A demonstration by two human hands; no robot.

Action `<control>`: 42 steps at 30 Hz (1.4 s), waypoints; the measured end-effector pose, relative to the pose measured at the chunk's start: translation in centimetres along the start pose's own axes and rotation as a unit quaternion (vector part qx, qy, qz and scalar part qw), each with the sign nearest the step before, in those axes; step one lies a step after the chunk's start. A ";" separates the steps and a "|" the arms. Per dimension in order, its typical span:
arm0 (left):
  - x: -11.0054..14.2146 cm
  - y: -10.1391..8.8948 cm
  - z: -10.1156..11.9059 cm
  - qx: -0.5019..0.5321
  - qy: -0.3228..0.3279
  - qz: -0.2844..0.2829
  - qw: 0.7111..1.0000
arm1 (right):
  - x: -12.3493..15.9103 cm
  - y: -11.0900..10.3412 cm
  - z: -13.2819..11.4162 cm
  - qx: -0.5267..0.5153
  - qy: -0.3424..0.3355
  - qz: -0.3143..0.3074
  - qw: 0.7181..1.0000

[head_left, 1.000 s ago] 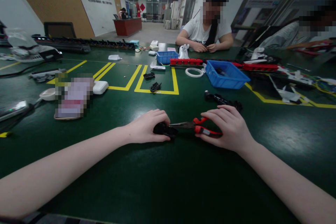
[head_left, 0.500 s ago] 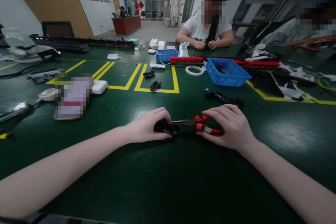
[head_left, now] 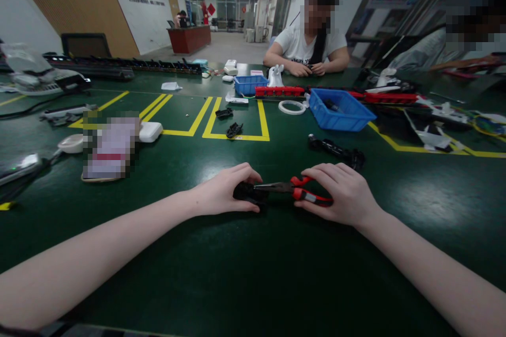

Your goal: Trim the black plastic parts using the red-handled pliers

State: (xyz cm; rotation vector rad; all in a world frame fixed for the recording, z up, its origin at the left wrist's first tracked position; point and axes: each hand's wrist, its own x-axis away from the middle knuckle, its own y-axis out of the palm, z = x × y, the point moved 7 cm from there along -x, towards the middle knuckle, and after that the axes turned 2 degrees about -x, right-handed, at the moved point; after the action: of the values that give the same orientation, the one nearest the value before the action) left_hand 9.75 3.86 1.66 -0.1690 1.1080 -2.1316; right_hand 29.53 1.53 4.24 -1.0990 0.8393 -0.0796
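Near the middle of the green table, my left hand (head_left: 233, 189) is closed around a small black plastic part (head_left: 253, 194), its thumb below and its fingers above. My right hand (head_left: 342, 192) grips long-nose pliers (head_left: 302, 191) by their red and black handles. The plier jaws point left and meet the black part at its upper right side. Whether the tips pinch something there, I cannot make out. Beyond my right hand lies a longer black assembly (head_left: 336, 151). Two small black pieces, one of them a jagged part (head_left: 234, 130), rest inside a yellow-taped square.
A blue bin (head_left: 340, 110) with dark parts stands behind the right hand, beside a white ring (head_left: 291, 107) and a red rail (head_left: 280, 91). To the left lie a phone (head_left: 113, 147) and a white case (head_left: 150, 131). A person (head_left: 312, 47) sits across the table.
The plier jaws and my right hand have shifted slightly left and down, towards the black part. The black part has turned a little in my left hand.
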 end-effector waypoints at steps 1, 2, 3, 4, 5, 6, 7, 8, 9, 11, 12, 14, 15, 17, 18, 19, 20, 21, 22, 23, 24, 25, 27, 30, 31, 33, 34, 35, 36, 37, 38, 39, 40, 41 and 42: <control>0.0 0.1 0.0 -0.003 -0.002 -0.006 1.000 | 0.0 0.0 0.0 0.000 -0.001 0.000 1.000; 0.0 0.2 0.0 -0.008 -0.003 -0.013 1.000 | 0.0 0.0 -0.1 0.000 -0.001 0.000 1.000; 0.0 0.3 0.0 -0.013 -0.005 -0.022 1.000 | 0.0 0.0 -0.1 0.000 -0.001 -0.001 1.000; -0.1 0.4 0.0 -0.017 -0.008 -0.031 0.999 | 0.0 0.1 -0.2 -0.001 -0.001 -0.002 1.000; -0.1 0.5 0.0 -0.021 -0.010 -0.039 0.999 | 0.0 0.1 -0.2 -0.002 0.001 -0.002 1.000; -0.2 0.5 -0.1 -0.026 -0.015 -0.046 0.998 | 0.0 0.1 -0.2 -0.003 0.002 -0.002 1.000; -0.2 0.6 -0.1 -0.032 -0.020 -0.052 0.998 | 0.0 0.1 -0.2 -0.005 0.004 -0.003 1.000; -0.3 0.6 -0.1 -0.039 -0.026 -0.055 0.997 | 0.0 0.1 -0.2 -0.006 0.005 -0.003 1.000; -0.4 0.6 -0.1 -0.045 -0.032 -0.056 0.997 | 0.0 0.1 -0.2 -0.008 0.006 -0.004 1.000; -0.4 0.6 -0.1 -0.052 -0.039 -0.058 0.996 | -0.1 0.0 -0.1 -0.010 0.004 -0.004 1.000; -0.4 0.6 -0.1 -0.053 -0.040 -0.061 0.996 | -0.1 0.0 -0.1 -0.010 0.002 -0.004 1.000; -0.4 0.6 0.0 -0.055 -0.044 -0.068 0.995 | -0.1 -0.1 0.0 -0.009 -0.001 -0.003 1.000; -0.4 0.6 0.0 -0.057 -0.046 -0.071 0.995 | 0.0 -0.1 0.0 -0.010 -0.002 -0.003 1.000; -0.4 0.7 0.0 -0.064 -0.050 -0.075 0.994 | 0.0 -0.2 0.2 -0.015 -0.001 -0.006 1.000; -0.4 0.7 -0.1 -0.067 -0.051 -0.076 0.994 | 0.0 -0.2 0.2 -0.020 0.000 -0.008 1.000; -0.4 0.7 -0.1 -0.069 -0.051 -0.078 0.993 | 0.0 -0.2 0.2 -0.025 0.001 -0.010 1.000; -0.3 0.7 -0.1 -0.069 -0.050 -0.079 0.993 | 0.0 -0.1 0.2 -0.030 0.003 -0.012 0.999; -0.3 0.8 -0.1 -0.068 -0.048 -0.080 0.993 | 0.0 -0.1 0.2 -0.034 0.005 -0.013 0.999; -0.3 0.8 -0.1 -0.066 -0.046 -0.080 0.993 | 0.0 -0.1 0.2 -0.037 0.006 -0.014 0.999; -0.3 0.8 -0.1 -0.065 -0.044 -0.081 0.994 | 0.0 -0.1 0.1 -0.039 0.008 -0.014 0.999; -0.2 0.8 0.0 -0.064 -0.042 -0.082 0.994 | 0.0 -0.1 0.0 -0.040 0.010 -0.015 0.999; -0.2 0.8 0.0 -0.066 -0.041 -0.082 0.994 | 0.0 -0.1 0.0 -0.041 0.013 -0.015 0.999; -0.2 0.8 -0.1 -0.072 -0.042 -0.083 0.993 | 0.0 -0.1 -0.2 -0.042 0.016 -0.016 0.999; -0.3 0.8 -0.1 -0.074 -0.043 -0.085 0.993 | 0.0 -0.2 -0.4 -0.040 0.023 -0.015 0.999; -0.3 0.8 -0.2 -0.074 -0.043 -0.086 0.993 | 0.0 -0.3 -0.4 -0.039 0.025 -0.015 0.999; -0.4 0.8 -0.2 -0.079 -0.043 -0.086 0.992 | -0.1 -0.4 -0.4 -0.034 0.023 -0.016 0.999; -0.4 0.8 -0.2 -0.082 -0.043 -0.087 0.992 | -0.1 -0.5 -0.4 -0.030 0.019 -0.016 0.999; -0.4 0.8 -0.1 -0.085 -0.042 -0.087 0.992 | -0.1 -0.7 -0.4 -0.025 0.013 -0.016 0.999; -0.4 0.8 -0.1 -0.088 -0.041 -0.088 0.991 | -0.2 -0.8 -0.4 -0.018 0.008 -0.014 1.000; -0.4 0.8 -0.1 -0.088 -0.039 -0.090 0.991 | -0.2 -1.0 -0.4 -0.012 0.003 -0.013 1.000; -0.3 0.8 0.0 -0.088 -0.036 -0.092 0.991 | -0.2 -1.1 -0.3 -0.007 0.000 -0.011 1.000; -0.3 0.9 0.0 -0.088 -0.034 -0.095 0.991 | -0.2 -1.2 -0.3 -0.004 -0.001 -0.010 1.000; -0.3 0.9 0.1 -0.089 -0.033 -0.095 0.991 | -0.1 -1.3 -0.3 -0.003 0.000 -0.010 1.000; -0.3 0.9 0.1 -0.091 -0.032 -0.095 0.991 | -0.1 -1.3 -0.3 -0.003 0.000 -0.011 1.000; -0.3 0.9 0.1 -0.093 -0.031 -0.095 0.991 | -0.1 -1.3 -0.3 -0.003 0.001 -0.011 1.000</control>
State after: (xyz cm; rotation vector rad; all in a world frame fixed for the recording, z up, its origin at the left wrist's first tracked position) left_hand 10.50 3.69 1.15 -0.4394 1.2977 -2.1691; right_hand 29.73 0.72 5.27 -1.1152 0.8297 -0.0973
